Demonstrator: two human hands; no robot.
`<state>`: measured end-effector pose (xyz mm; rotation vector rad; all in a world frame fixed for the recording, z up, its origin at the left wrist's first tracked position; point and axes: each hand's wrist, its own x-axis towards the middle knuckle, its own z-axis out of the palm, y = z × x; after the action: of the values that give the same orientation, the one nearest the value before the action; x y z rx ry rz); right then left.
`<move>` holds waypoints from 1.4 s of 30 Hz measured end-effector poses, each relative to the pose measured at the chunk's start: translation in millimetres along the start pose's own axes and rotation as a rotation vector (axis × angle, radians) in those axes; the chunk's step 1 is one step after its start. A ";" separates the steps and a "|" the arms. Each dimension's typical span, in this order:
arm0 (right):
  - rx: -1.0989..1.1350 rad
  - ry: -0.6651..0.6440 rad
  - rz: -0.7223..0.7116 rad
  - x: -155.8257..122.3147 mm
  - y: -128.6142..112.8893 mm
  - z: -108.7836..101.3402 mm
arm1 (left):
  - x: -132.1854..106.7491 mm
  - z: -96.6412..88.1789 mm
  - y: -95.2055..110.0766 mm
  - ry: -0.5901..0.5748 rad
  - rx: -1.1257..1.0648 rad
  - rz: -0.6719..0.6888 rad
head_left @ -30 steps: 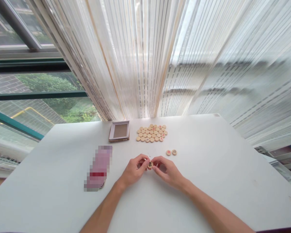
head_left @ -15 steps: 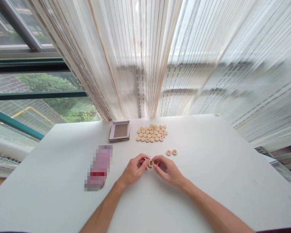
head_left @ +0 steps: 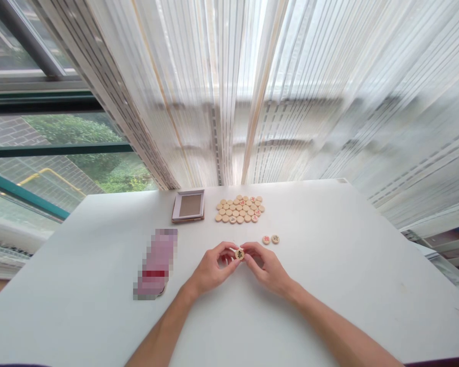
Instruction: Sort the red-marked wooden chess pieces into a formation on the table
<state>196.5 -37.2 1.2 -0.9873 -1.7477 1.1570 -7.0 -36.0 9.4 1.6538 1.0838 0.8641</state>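
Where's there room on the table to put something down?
Bare table lies right of the two loose pieces, and left of the blurred pink thing. It's crowded beside the box, where many pieces bunch together, and in the middle, where the left hand and right hand hold a piece.

Held disc [head_left: 239, 254]: black character; paired discs [head_left: 266, 240]: one red, one black; illegible.

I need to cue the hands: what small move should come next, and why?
Perhaps set the held disc down on the table beside the two separate discs. The left hand and right hand hold it, dark character showing; those two lie character-up, apart from the cluster.
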 end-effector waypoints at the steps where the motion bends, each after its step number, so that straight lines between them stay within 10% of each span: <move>1: 0.006 0.009 0.002 0.0 0.2 0.2 | 0.0 -0.1 0.5 -0.003 0.001 0.002; 42: -0.029 0.020 0.054 1.8 -3.6 -2.8 | -2.1 -0.7 3.1 -0.051 0.054 -0.024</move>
<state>197.8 -35.7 5.7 -1.0655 -1.7362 1.1545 -7.5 -38.2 12.4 1.6954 1.0984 0.7793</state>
